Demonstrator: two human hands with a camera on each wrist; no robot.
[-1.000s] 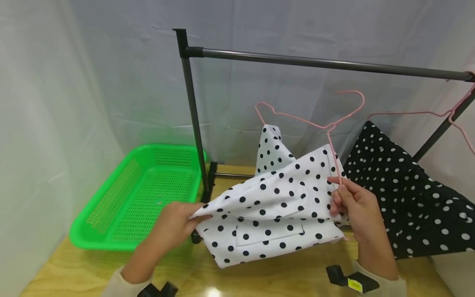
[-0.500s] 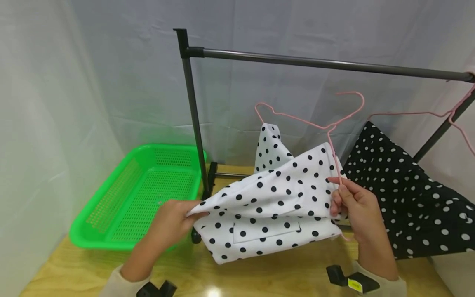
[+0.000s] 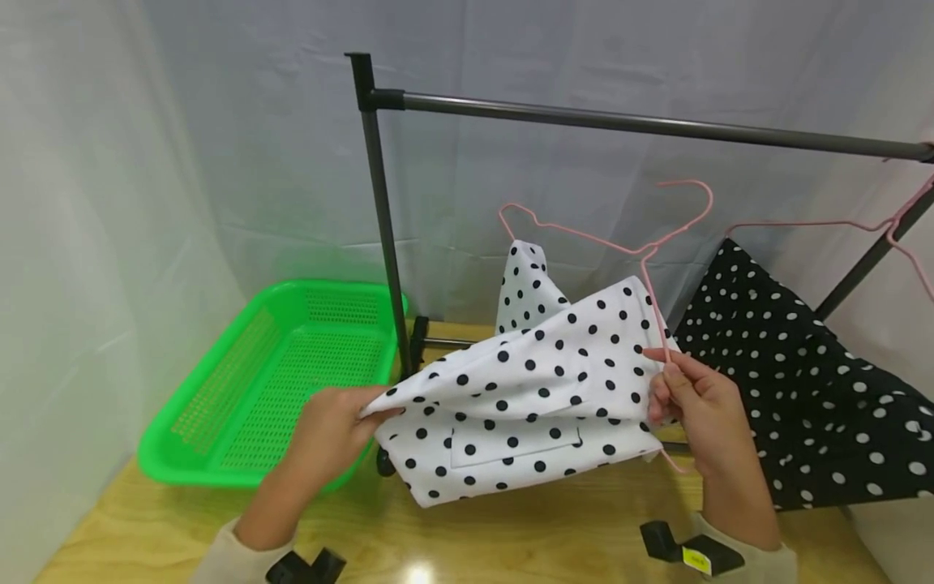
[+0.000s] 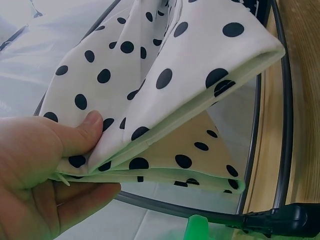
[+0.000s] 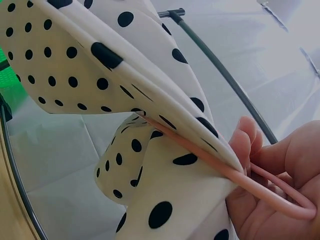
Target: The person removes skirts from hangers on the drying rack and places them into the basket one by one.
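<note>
A corner of the white spotted garment (image 3: pixel 533 397) is pinched between thumb and fingers of the left hand (image 3: pixel 328 430), and its opening is held spread above the worktop (image 3: pixel 511 543). The lower end of the pink hanger (image 3: pixel 649 268), together with the cloth's other edge, is gripped by the right hand (image 3: pixel 693 401); the wire is seen running inside the fabric in the right wrist view. The hanger appears to be partway threaded into the garment. Next, it would seem, the cloth must be drawn over the wire shoulders. Behind stand the rail (image 3: pixel 657 126), a black spotted garment (image 3: pixel 803 381) and a green basket (image 3: pixel 219 454).
</note>
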